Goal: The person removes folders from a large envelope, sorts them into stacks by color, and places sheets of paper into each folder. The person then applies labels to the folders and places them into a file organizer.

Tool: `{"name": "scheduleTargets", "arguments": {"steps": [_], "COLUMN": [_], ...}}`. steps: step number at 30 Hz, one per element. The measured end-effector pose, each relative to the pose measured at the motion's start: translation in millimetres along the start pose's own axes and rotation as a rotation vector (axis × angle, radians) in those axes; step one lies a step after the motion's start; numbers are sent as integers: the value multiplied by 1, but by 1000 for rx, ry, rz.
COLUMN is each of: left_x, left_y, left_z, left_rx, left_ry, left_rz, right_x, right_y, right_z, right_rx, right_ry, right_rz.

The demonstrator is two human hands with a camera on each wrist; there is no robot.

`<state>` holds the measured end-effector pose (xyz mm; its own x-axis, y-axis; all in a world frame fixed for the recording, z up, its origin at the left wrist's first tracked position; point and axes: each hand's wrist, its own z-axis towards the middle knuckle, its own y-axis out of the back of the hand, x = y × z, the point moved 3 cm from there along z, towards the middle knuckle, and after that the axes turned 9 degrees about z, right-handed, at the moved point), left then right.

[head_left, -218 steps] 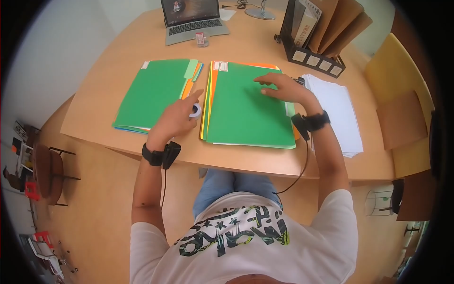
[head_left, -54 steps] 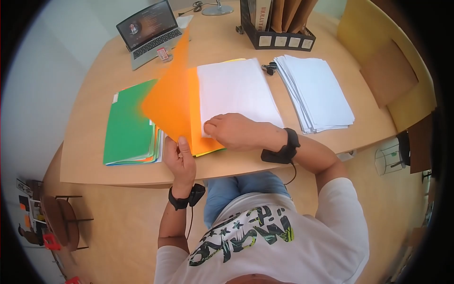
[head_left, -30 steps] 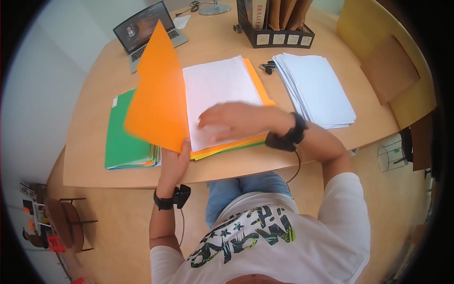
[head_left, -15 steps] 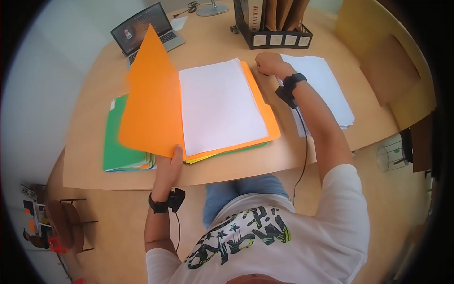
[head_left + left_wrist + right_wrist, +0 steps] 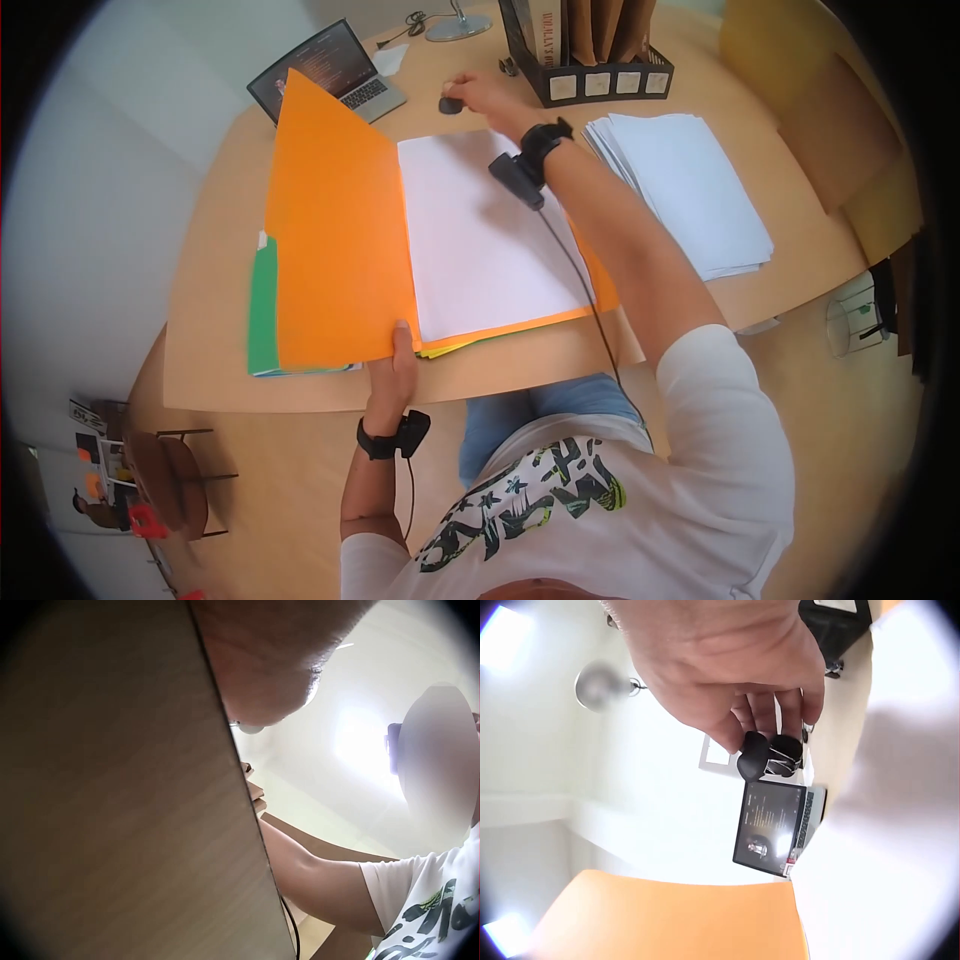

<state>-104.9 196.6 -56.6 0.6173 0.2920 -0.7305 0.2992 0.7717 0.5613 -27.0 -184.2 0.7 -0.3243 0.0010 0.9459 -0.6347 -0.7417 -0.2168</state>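
An orange folder (image 5: 335, 230) stands spread wide, its cover raised to the left. White sheets (image 5: 490, 245) lie inside on the right half. My left hand (image 5: 393, 375) pinches the folder's lower edge near the fold, thumb on top; in the left wrist view only part of that hand (image 5: 266, 660) shows beside the brown surface. Beyond the sheets' top edge, my right hand (image 5: 490, 100) grips a small black staple remover (image 5: 755, 756), with two rounded black grips and metal between them. Yellow and green folder edges (image 5: 450, 350) show beneath the orange one.
A green folder stack (image 5: 263, 310) is mostly hidden behind the raised cover. To the right lies a white paper stack (image 5: 690, 195). A laptop (image 5: 330, 70) and a black file organizer (image 5: 605, 85) stand at the back. The table's front edge (image 5: 260, 408) runs close to my body.
My right hand left the sheets, reached to the black item beside the paper stack, and moved left with the staple remover. The orange cover has swung further left; my left hand keeps hold of it.
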Motion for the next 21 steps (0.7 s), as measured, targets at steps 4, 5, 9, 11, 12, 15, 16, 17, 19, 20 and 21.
{"name": "scheduleTargets", "arguments": {"steps": [4,5,9,11,12,15,16,17,19,20,21], "left_x": [5,2,1,5,6,4,2,-1,-4,-5,-5], "left_y": [-2,-1,0,0,0,1,2,2,1,1,1], "left_z": [-2,-2,-3,-3,-3,-2,-1,-1,0,0,0], "left_rx": [27,36,69,75,80,83,63,43,6,-11,-29], "left_ry": [-1,2,58,55,53,29,19,9,-24,-46,-68], "left_rz": [-57,-56,-73,-54,-44,-19,-29,-39,-44,-39,-36], "right_x": [-28,-34,-32,-26,-23,-26,-30,-36,-39,-34,-25], "right_y": [-31,-37,-51,-54,-56,-56,-56,-53,-50,-42,-28], "right_z": [15,17,8,-1,-5,-5,-3,3,9,10,12], "right_rx": [50,111,308,349,352,358,359,346,320,186,51], "right_ry": [61,60,-54,-117,-123,-101,-87,-9,146,264,380], "right_rz": [-44,-26,6,-20,-43,-87,-97,-80,-45,-218,-391]}}
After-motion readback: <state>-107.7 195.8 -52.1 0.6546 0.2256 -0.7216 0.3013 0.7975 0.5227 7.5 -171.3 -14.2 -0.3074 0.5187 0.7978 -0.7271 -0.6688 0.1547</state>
